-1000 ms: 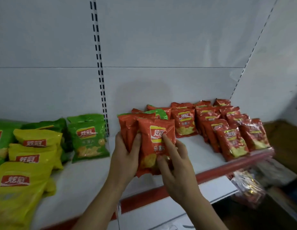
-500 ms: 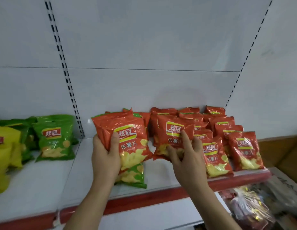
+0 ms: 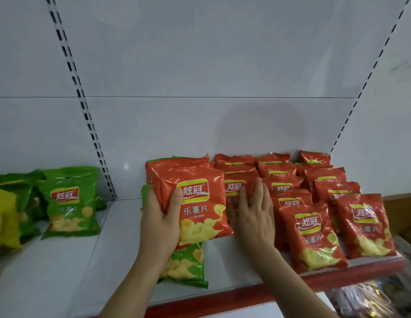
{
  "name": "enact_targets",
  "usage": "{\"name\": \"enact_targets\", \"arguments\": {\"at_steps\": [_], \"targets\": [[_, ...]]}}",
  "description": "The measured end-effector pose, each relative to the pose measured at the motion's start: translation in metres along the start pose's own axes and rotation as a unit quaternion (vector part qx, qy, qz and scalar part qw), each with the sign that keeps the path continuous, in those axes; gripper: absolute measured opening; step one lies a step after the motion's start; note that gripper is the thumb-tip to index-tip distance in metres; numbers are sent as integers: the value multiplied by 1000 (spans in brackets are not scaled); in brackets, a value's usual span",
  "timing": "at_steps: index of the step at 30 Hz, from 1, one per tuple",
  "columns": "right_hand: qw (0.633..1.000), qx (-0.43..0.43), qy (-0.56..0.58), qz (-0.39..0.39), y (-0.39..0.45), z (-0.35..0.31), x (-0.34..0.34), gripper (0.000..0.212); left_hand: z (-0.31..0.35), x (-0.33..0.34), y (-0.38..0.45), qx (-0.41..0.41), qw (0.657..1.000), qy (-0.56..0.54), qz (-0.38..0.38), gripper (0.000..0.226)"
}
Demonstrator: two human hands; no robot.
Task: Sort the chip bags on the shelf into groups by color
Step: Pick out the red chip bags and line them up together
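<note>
Centrally, left hand (image 3: 159, 228) fingers clamp red bags (image 3: 195, 203); right hand (image 3: 255, 216) flat, fingers apart; bare shelf (image 3: 62, 271) leftward.

Shop, white slotted display shelf (image 3: 122, 260), rows of chip bags (image 3: 314, 235)

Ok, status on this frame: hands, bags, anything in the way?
Left hand grips stack of red bags. Right hand flat on red bag in the rows. Green bag under the stack, unsorted.

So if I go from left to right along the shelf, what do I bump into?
Yellow bags → green bags → left hand gripping a red bag → right hand → rows of red bags.
</note>
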State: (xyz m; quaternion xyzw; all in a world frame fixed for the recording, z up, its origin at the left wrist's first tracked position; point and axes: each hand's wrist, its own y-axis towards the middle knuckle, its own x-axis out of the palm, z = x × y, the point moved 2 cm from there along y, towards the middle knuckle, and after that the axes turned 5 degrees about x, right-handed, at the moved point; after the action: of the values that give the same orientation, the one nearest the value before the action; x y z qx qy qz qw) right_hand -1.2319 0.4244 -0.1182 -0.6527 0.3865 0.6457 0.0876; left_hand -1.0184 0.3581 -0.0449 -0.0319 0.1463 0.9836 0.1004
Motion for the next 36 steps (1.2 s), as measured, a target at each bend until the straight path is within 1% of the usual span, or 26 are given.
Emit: {"name": "enact_targets", "arguments": {"at_steps": [3, 6, 8, 10, 12, 14, 16, 17, 19, 21, 22, 24, 25, 26, 27, 29, 30, 31, 33, 36], "targets": [[999, -16, -37, 9, 0, 3, 4, 71, 0, 6, 5, -5, 1000, -3, -22, 33], [998, -27, -59, -8, -2, 4, 9, 81, -1, 9, 10, -1, 999, 5, -33, 23], [996, -34, -77, -23, 1, 7, 8, 84, -4, 10, 13, -1, 999, 8, -39, 23], [993, -48, -101, -45, 3, 9, 9, 80, -7, 11, 15, -2, 999, 9, -50, 26], [991, -52, -108, -58, 5, 11, 6, 87, -9, 12, 16, -3, 998, 8, -57, 28], [994, -40, -93, -51, 3, 10, -3, 96, -8, 14, 16, -5, 998, 8, -57, 33], [998, -25, -52, -33, -2, 7, -16, 98, -8, 16, 15, -2, 998, 11, -57, 39], [999, -19, -26, -17, -5, 5, -25, 93, -8, 18, 15, 0, 998, 10, -58, 42], [998, -13, 54, 37, -15, 4, -45, 73, -10, 21, 13, 2, 998, 5, -61, 50], [978, 3, 185, 93, -25, 5, -65, 51, -10, 23, 13, 1, 999, -7, -49, 53], [962, 15, 249, 107, -28, 8, -74, 47, -10, 25, 13, 1, 999, -12, -43, 52], [932, 31, 344, 114, -29, 13, -91, 48, -8, 29, 13, 6, 999, -9, -38, 46], [920, 28, 374, 112, -28, 15, -99, 49, -7, 31, 11, 7, 999, -9, -38, 43], [916, 7, 387, 102, -28, 15, -106, 51, -6, 34, 10, 8, 999, -10, -37, 41], [923, -32, 373, 86, -29, 12, -111, 55, -4, 38, 8, 10, 999, -13, -37, 41], [956, -127, 262, 40, -33, 5, -114, 70, -1, 47, 3, 18, 999, -11, -39, 45], [964, -163, 208, 18, -36, 2, -110, 79, 0, 52, 2, 22, 999, -10, -38, 46], [968, -180, 174, 3, -37, 1, -105, 85, 2, 56, 1, 24, 999, -10, -38, 48], [972, -172, 161, -10, -38, 6, -95, 88, 3, 64, 0, 20, 999, -12, -45, 53], [976, -162, 147, 6, -41, 15, -83, 84, 3, 70, -3, 14, 998, -9, -56, 52]]}}
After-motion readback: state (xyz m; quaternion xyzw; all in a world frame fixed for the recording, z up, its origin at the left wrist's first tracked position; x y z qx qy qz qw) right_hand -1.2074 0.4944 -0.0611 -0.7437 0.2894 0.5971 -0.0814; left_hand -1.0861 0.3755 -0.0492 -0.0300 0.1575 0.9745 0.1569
